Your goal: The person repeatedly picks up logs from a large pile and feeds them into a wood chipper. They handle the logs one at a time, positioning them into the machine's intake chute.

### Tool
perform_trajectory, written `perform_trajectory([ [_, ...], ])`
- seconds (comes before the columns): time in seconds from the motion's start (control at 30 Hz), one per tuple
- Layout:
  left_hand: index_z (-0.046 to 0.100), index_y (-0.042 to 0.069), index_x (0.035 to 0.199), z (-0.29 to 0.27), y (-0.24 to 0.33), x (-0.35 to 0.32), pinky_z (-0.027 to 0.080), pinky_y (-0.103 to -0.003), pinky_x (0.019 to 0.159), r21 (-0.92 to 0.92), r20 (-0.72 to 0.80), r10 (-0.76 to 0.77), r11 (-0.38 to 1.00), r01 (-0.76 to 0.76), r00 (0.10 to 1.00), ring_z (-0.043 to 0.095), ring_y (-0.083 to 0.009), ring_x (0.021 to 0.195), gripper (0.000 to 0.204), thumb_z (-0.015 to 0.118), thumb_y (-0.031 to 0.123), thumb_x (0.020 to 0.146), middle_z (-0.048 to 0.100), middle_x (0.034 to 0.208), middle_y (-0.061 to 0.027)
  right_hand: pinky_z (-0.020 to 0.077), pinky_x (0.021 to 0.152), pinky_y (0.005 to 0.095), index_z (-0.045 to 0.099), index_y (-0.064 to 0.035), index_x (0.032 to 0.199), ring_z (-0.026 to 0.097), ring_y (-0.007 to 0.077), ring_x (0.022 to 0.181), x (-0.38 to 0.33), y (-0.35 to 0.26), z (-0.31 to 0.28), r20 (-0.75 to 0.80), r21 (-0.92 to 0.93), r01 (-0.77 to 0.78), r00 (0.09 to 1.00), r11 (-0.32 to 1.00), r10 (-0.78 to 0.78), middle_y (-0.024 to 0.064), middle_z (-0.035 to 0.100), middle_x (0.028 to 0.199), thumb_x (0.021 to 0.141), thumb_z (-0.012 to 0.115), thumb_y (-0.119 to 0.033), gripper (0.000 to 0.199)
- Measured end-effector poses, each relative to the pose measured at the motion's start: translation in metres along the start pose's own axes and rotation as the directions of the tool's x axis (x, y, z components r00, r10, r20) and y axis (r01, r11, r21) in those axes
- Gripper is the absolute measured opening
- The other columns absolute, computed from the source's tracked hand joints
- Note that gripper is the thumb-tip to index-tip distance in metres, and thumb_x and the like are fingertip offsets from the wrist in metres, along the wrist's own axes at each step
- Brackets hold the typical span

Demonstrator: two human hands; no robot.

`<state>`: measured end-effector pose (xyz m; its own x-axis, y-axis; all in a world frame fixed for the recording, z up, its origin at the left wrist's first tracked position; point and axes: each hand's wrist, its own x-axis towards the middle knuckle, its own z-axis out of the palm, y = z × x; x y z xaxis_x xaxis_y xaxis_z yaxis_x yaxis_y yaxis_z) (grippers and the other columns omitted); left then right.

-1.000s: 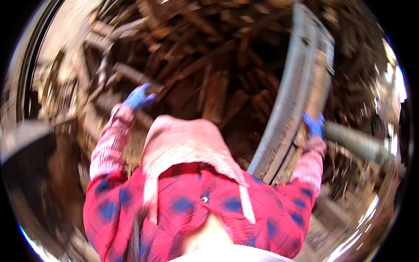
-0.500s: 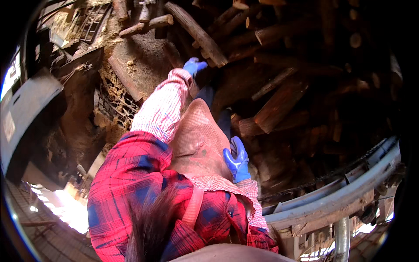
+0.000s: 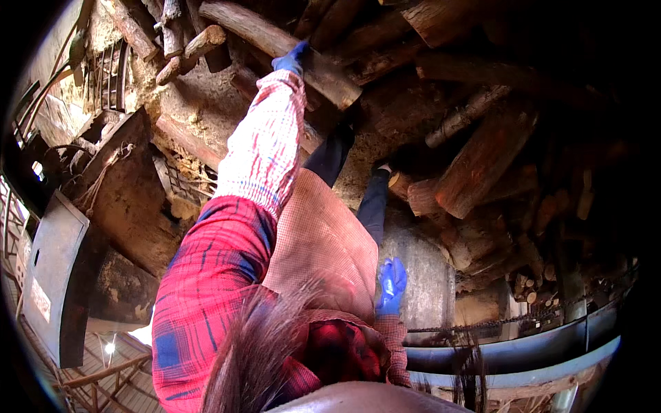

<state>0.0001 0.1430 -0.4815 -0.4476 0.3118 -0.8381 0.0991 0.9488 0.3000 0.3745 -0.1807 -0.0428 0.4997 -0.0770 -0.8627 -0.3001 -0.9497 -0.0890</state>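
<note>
Up at the woodpile: rough, round-cut logs, bark on, reddish-brown, stacked loosely over packed dirt. Left hand (image 3: 290,58), blue rubber glove, arm stretched out in a red-and-white checked sleeve, sits on a long thick log (image 3: 275,41) lying diagonally; fingers curl over its top edge, grip looks partial, can't tell how tight. Right hand (image 3: 392,283), same glove, hangs by the pinkish woven apron (image 3: 323,241), fingers loosely extended, holding nothing, well apart from that log. Curved grey metal rim (image 3: 509,354) below.
</note>
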Motion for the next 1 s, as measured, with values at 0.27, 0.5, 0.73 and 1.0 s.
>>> perform_trajectory([
  [0.27, 0.06, 0.0, 0.119, -0.073, 0.056, -0.28, 0.049, -0.042, 0.093, -0.51, 0.545, -0.181, 0.703, 0.495, 0.819, 0.064, -0.0302, 0.097, 0.063, 0.076, 0.041, 0.074, 0.067, 0.105, -0.017, 0.0428, 0.096, 0.0322, 0.043, -0.0086, 0.14, 0.057, 0.0185, 0.112, -0.033, -0.133, 0.01, 0.405, 0.166, 0.28, 0.855, 0.946, -0.324, 0.0058, 0.056, 0.131, 0.093, 0.06, -0.035, 0.057],
  [0.5, 0.054, 0.001, 0.125, -0.087, 0.029, -0.472, 0.043, -0.048, 0.102, -0.385, 0.84, -0.041, 0.658, 0.648, 0.541, 0.06, -0.0337, 0.107, 0.063, 0.075, 0.038, 0.078, 0.063, 0.116, -0.0172, 0.0462, 0.094, 0.0385, 0.041, -0.0132, 0.138, 0.055, 0.0227, 0.115, -0.083, -0.141, 0.017, 0.895, 0.174, 0.092, 0.401, 0.98, -0.196, 0.0092, 0.054, 0.127, 0.088, 0.067, -0.028, 0.059],
  [0.73, 0.058, 0.002, 0.12, -0.028, 0.06, -0.595, 0.048, -0.042, 0.097, -0.208, 0.911, -0.026, 0.835, 0.51, 0.413, 0.064, -0.0274, 0.101, 0.047, 0.069, 0.032, 0.085, 0.066, 0.11, -0.0133, 0.0484, 0.094, 0.037, 0.039, -0.0022, 0.136, 0.06, 0.0218, 0.104, -0.151, -0.131, -0.078, 0.796, 0.408, 0.111, 0.443, 0.906, -0.413, 0.0095, 0.058, 0.119, 0.079, 0.076, -0.021, 0.071],
  [1.0, 0.046, 0.0, 0.132, 0.057, 0.223, -0.826, 0.049, -0.033, 0.092, -0.707, 0.664, 0.703, 0.482, -0.518, -0.253, 0.058, -0.018, 0.108, 0.058, 0.07, 0.027, 0.087, 0.058, 0.123, -0.0114, 0.0501, 0.091, 0.0328, 0.037, -0.0146, 0.142, 0.058, 0.019, 0.105, -0.183, -0.199, -0.277, 0.1, 0.717, 0.611, 0.387, 0.336, -0.917, 0.0089, 0.056, 0.12, 0.078, 0.074, -0.009, 0.074],
])
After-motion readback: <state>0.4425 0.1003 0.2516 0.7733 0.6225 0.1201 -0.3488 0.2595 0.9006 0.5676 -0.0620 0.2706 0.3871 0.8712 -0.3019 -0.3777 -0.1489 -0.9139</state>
